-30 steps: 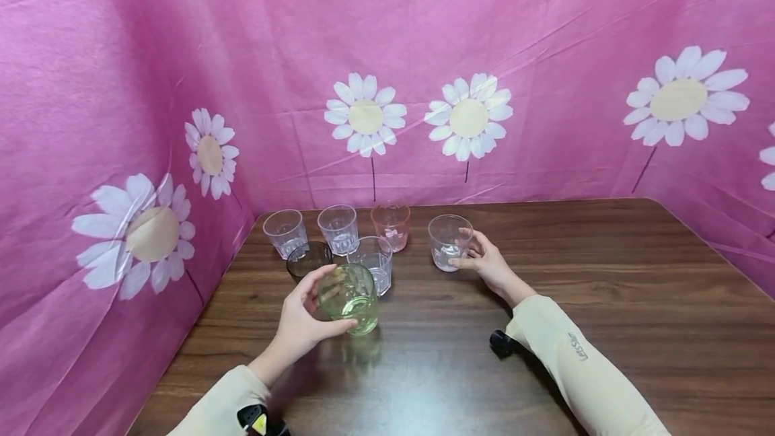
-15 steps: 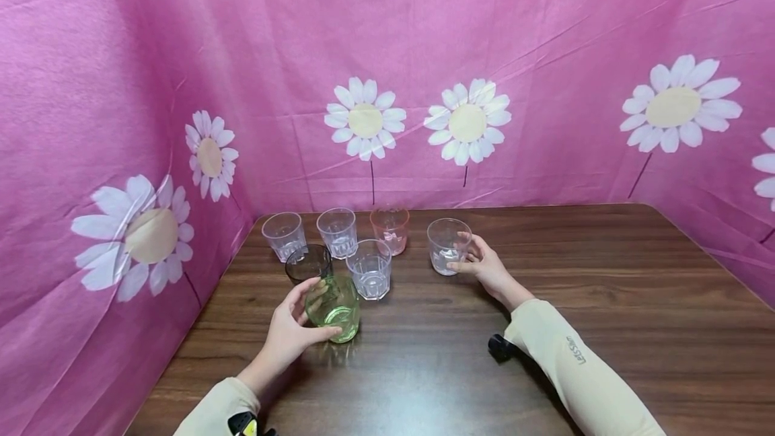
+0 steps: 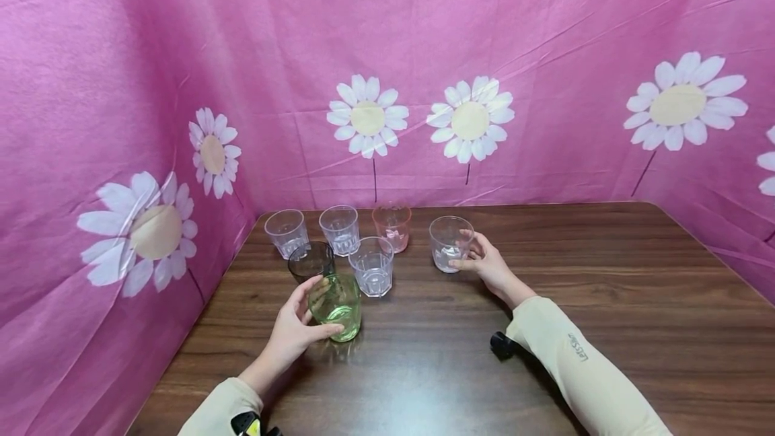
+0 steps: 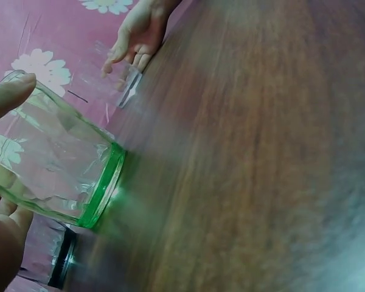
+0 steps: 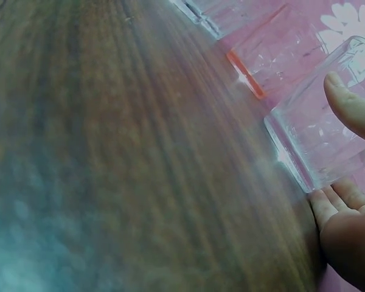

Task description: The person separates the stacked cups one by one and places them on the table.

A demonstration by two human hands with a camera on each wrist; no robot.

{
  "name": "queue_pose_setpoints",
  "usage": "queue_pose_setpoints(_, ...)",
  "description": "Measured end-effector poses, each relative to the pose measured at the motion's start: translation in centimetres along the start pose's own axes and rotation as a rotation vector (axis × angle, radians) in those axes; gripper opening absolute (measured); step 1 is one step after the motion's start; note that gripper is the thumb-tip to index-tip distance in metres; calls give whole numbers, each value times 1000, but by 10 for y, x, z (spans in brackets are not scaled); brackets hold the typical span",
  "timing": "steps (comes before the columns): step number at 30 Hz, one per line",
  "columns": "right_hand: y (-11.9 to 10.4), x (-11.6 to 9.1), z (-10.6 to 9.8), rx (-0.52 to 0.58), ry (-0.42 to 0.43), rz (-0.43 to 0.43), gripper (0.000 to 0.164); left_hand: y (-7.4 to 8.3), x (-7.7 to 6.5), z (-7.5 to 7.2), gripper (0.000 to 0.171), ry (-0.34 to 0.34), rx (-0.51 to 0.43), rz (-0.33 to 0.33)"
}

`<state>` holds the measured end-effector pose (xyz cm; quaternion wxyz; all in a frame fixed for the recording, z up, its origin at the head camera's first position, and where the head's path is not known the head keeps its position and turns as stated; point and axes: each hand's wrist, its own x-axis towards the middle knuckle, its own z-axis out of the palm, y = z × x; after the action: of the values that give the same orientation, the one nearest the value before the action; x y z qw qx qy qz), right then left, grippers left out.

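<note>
My left hand (image 3: 289, 328) holds a green tumbler (image 3: 342, 308) upright at the front of a group of glasses, thumb on its near side and fingers round the far side. In the left wrist view the tumbler's thick green base (image 4: 106, 188) is at the tabletop. Farther right, a clear tumbler (image 3: 445, 242) stands upright with my right hand (image 3: 493, 269) gripping its right side. The right wrist view shows the right thumb (image 5: 350, 106) across that tumbler's wall. Just behind the green tumbler is a dark, smoky glass (image 3: 307, 262), partly covered by it and the left fingers.
A faceted clear glass (image 3: 371, 264) stands right of the dark one. Behind them, a red-tinted glass (image 3: 393, 226) and two clear glasses, one in the middle (image 3: 339, 226) and one at the left (image 3: 284, 229), form a row near the wooden table's (image 3: 581, 241) back edge, before a pink curtain (image 3: 412, 32).
My left hand has brought the green tumbler left and down, from in front of the faceted clear glass to before the dark one. My right hand stays put on the clear tumbler.
</note>
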<state>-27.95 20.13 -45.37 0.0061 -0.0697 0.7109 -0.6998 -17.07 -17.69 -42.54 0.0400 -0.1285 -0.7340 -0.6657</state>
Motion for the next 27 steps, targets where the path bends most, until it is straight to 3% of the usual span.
queue_pose_setpoints(13,-7,3,-1,12,27,1,73,-1,-8,2,90,49,5,18)
queue_pose_setpoints(24,-19,22,1,-47,36,17,74,19,-11,5,87,114,89,291)
queue_pose_setpoints(27,-17,28,1,-52,48,24,74,26,-10,6,88,122,119,335)
